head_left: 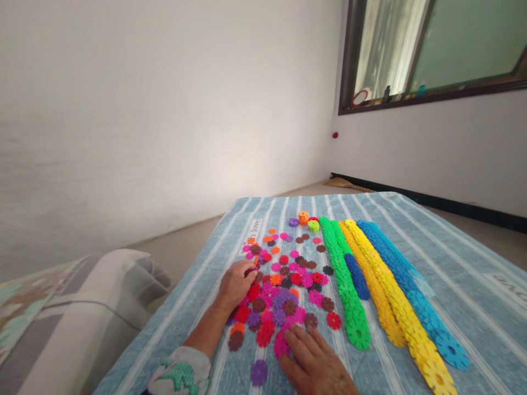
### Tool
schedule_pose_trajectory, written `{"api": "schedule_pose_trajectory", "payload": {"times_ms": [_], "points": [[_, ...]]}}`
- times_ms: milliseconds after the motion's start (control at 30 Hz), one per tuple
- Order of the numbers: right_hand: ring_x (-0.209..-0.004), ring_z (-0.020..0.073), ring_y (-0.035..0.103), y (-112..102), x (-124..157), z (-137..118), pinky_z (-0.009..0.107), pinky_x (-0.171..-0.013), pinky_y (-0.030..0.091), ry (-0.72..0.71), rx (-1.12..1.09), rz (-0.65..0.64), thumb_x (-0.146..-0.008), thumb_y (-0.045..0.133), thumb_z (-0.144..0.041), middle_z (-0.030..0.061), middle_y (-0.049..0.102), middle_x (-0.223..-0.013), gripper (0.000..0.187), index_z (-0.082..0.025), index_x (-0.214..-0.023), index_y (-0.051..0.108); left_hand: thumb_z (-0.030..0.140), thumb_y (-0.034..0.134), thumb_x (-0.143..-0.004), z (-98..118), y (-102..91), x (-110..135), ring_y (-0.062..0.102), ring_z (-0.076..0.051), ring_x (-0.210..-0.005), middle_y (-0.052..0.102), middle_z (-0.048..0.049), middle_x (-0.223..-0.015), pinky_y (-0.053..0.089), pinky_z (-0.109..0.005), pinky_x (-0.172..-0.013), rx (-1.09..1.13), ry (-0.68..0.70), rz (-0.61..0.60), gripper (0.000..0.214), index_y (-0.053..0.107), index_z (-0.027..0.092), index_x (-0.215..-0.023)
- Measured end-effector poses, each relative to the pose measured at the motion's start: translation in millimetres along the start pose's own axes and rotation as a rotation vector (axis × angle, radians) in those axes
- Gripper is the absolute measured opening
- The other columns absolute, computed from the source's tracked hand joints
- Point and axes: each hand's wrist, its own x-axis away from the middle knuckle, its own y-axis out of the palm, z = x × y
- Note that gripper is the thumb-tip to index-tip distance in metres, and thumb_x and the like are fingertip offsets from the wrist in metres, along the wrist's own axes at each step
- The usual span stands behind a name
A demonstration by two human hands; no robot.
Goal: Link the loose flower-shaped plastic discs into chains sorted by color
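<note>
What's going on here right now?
A person is handling flower-shaped plastic discs on a blue striped cloth. The left hand is curled at the left edge of a loose, mixed-colour scatter of discs; whether it grips one is unclear. The right hand rests, fingers spread, by magenta discs at the near side. To the right, overlapping rows lie by colour: green, yellow and blue. A small orange stack stands at the far side.
</note>
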Motion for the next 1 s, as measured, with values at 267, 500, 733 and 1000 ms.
{"api": "schedule_pose_trajectory", "payload": {"times_ms": [267, 500, 733, 1000], "points": [[-0.121, 0.0323, 0.053, 9.1, 3.6, -10.1, 0.049, -0.101, 0.043, 0.102, -0.051, -0.067, -0.084, 0.051, -0.070, 0.0120, 0.059, -0.131, 0.063, -0.022, -0.125, 0.056, 0.022, 0.056, -0.077, 8.2, -3.5, 0.1, 0.065, -0.020, -0.094, 0.073, -0.0039, -0.093, 0.049, -0.033, -0.091, -0.034, -0.009, -0.013, 0.014, 0.070, 0.022, -0.080], [-0.122, 0.0323, 0.052, 5.0, 1.5, -12.6, 0.048, -0.103, 0.041, 0.124, -0.055, -0.094, -0.082, 0.055, -0.070, 0.0120, 0.059, -0.131, 0.063, -0.023, -0.124, 0.058, 0.024, 0.057, -0.076, 16.7, -1.3, 1.8, 0.065, -0.021, -0.092, 0.073, -0.0050, -0.092, 0.049, -0.034, -0.090, -0.010, 0.017, -0.032, 0.013, 0.069, 0.020, -0.080], [-0.123, 0.0336, 0.051, 4.6, -0.2, -14.4, 0.052, -0.103, 0.040, 0.132, -0.075, -0.145, -0.083, 0.055, -0.068, 0.0126, 0.057, -0.133, 0.062, -0.022, -0.124, 0.058, 0.021, 0.058, -0.077, 36.6, 1.4, 6.7, 0.064, -0.022, -0.095, 0.073, -0.0061, -0.093, 0.049, -0.037, -0.092, 0.013, 0.149, -0.041, 0.011, 0.069, 0.020, -0.079], [-0.120, 0.0323, 0.054, 11.9, 3.5, -14.6, 0.050, -0.098, 0.046, 0.140, -0.026, -0.017, -0.079, 0.056, -0.073, 0.0111, 0.063, -0.126, 0.063, -0.024, -0.119, 0.059, 0.034, 0.066, -0.078, 73.2, 3.3, 21.7, 0.054, -0.028, -0.123, 0.066, -0.0105, -0.125, 0.040, -0.047, -0.107, 0.074, 0.438, -0.248, 0.033, 0.068, 0.021, -0.109]]}}
